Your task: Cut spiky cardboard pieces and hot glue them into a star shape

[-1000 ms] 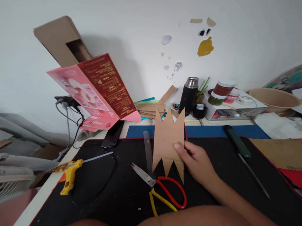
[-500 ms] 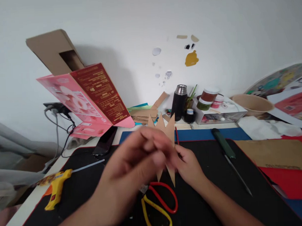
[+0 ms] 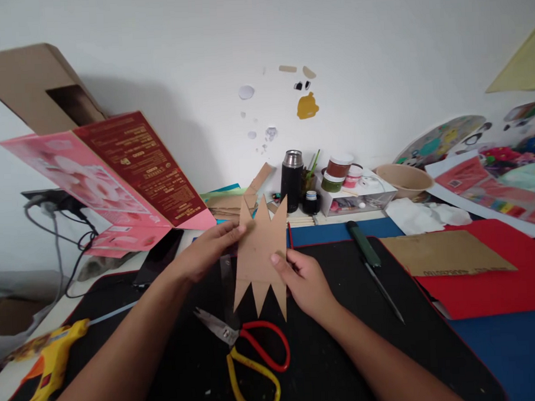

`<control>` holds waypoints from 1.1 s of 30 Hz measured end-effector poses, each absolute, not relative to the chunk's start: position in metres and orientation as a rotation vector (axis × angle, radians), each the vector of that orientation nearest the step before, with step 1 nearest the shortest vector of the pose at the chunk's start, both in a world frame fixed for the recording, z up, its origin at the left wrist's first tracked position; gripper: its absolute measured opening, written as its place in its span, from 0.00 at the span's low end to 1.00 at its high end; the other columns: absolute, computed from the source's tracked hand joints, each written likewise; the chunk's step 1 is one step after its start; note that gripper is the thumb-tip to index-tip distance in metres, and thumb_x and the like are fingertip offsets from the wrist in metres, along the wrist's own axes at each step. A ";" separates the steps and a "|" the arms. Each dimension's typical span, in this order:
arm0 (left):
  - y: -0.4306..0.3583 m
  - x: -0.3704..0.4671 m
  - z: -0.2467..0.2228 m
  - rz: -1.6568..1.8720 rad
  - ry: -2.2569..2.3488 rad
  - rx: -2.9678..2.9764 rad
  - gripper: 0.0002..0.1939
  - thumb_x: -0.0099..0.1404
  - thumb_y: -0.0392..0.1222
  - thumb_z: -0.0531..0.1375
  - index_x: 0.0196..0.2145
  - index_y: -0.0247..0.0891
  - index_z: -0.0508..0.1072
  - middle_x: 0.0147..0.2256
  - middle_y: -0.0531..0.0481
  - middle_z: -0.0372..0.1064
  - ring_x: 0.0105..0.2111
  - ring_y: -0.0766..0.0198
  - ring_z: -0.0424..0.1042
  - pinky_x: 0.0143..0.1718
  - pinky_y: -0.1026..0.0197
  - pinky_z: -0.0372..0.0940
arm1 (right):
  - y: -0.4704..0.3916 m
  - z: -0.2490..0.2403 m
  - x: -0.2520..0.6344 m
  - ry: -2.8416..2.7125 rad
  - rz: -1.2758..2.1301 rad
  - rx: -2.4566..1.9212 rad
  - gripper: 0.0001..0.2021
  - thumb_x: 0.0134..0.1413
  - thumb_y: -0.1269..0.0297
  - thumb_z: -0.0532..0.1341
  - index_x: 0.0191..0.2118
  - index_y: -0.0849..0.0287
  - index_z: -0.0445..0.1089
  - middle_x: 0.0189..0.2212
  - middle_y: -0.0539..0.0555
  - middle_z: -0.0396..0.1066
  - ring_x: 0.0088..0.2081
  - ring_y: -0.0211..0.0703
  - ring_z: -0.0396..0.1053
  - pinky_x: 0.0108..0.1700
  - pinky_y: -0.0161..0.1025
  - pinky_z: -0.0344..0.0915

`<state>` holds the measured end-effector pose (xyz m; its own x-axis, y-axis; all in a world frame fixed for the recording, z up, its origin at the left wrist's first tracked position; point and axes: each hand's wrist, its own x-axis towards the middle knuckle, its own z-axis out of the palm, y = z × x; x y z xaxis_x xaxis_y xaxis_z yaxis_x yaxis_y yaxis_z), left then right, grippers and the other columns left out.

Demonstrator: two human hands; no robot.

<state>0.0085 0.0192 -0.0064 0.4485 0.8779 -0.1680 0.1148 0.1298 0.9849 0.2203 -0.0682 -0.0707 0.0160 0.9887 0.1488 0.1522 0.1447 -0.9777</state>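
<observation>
Between my hands stands a brown cardboard cutout (image 3: 261, 251), with pointed zigzag teeth along its top and bottom ends. My left hand (image 3: 214, 244) pinches its left edge, thumb on the near face. At the lower right edge, my right hand (image 3: 307, 281) grips it with the thumb on the front and the fingers behind. Just below the cutout, scissors (image 3: 231, 338) with one red and one yellow handle lie on the black mat (image 3: 181, 358), blades slightly apart.
A yellow glue gun (image 3: 57, 363) lies at the left, near a leaning pink box (image 3: 102, 172). To the right are a green-handled knife (image 3: 363, 243), a cardboard strip (image 3: 442, 253) and red paper (image 3: 497, 291). A black flask (image 3: 292, 181) and paint jars (image 3: 339, 166) stand at the back.
My left hand has moved from in front of the cutout to its left edge and taken hold there. The cutout now faces me in full. The view has turned right.
</observation>
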 end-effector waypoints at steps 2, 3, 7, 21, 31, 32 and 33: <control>0.017 0.013 -0.006 0.658 0.934 1.335 0.31 0.57 0.63 0.74 0.50 0.38 0.82 0.49 0.40 0.82 0.49 0.44 0.78 0.54 0.45 0.69 | -0.068 -0.071 0.220 -1.333 1.037 -1.204 0.27 0.65 0.36 0.62 0.31 0.58 0.73 0.27 0.51 0.70 0.29 0.42 0.65 0.29 0.37 0.63; 0.017 0.014 -0.007 0.653 0.917 1.337 0.31 0.56 0.61 0.75 0.49 0.37 0.82 0.48 0.40 0.83 0.48 0.45 0.78 0.54 0.45 0.69 | -0.068 -0.071 0.219 -1.319 1.064 -1.190 0.26 0.65 0.36 0.63 0.32 0.57 0.73 0.26 0.50 0.70 0.28 0.42 0.65 0.28 0.36 0.62; 0.019 0.012 -0.006 0.642 0.902 1.368 0.28 0.58 0.61 0.74 0.45 0.36 0.82 0.44 0.40 0.83 0.43 0.47 0.79 0.49 0.48 0.71 | -0.067 -0.067 0.218 -1.266 1.226 -1.098 0.27 0.60 0.33 0.65 0.31 0.56 0.71 0.22 0.47 0.67 0.19 0.37 0.61 0.21 0.35 0.56; 0.025 -0.014 0.007 0.394 0.927 1.556 0.23 0.63 0.60 0.71 0.45 0.38 0.81 0.40 0.43 0.80 0.42 0.49 0.78 0.43 0.53 0.73 | -0.054 -0.055 0.235 -0.931 1.239 -1.032 0.25 0.58 0.36 0.67 0.34 0.57 0.71 0.18 0.45 0.69 0.15 0.33 0.60 0.18 0.31 0.49; 0.020 -0.011 0.013 0.340 0.908 1.641 0.21 0.64 0.59 0.69 0.45 0.40 0.82 0.43 0.43 0.80 0.43 0.50 0.77 0.43 0.53 0.73 | -0.053 -0.054 0.236 -0.861 1.215 -1.043 0.23 0.57 0.41 0.69 0.28 0.55 0.67 0.17 0.45 0.66 0.15 0.33 0.58 0.18 0.32 0.47; 0.020 -0.011 0.014 0.335 0.914 1.640 0.20 0.64 0.59 0.69 0.45 0.40 0.82 0.43 0.44 0.80 0.42 0.50 0.77 0.43 0.53 0.73 | -0.053 -0.054 0.236 -0.852 1.219 -1.043 0.23 0.57 0.41 0.69 0.27 0.55 0.66 0.17 0.45 0.66 0.15 0.33 0.58 0.18 0.32 0.47; 0.019 -0.010 0.014 0.329 0.923 1.639 0.20 0.64 0.59 0.69 0.44 0.40 0.82 0.43 0.44 0.80 0.42 0.51 0.77 0.43 0.53 0.73 | -0.052 -0.055 0.236 -0.845 1.223 -1.041 0.23 0.57 0.42 0.70 0.27 0.55 0.66 0.17 0.45 0.66 0.15 0.33 0.58 0.18 0.32 0.47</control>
